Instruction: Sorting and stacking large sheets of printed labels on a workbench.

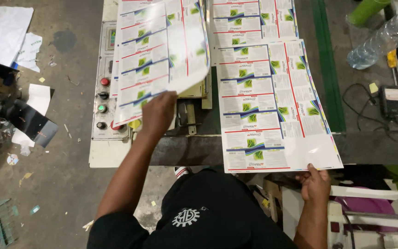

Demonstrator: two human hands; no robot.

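Two printed label sheets occupy my hands at the machine table [185,150]: left hand [158,113] closed on a lifted, curling sheet [162,50] above the control panel [104,92], right hand [315,183] pinching the flat sheet [272,106]'s near edge. Steady, even grip likely prevents creasing.

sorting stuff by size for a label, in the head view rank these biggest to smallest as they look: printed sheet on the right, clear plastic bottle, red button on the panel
1. printed sheet
2. clear plastic bottle, though it is cut off by the frame edge
3. red button
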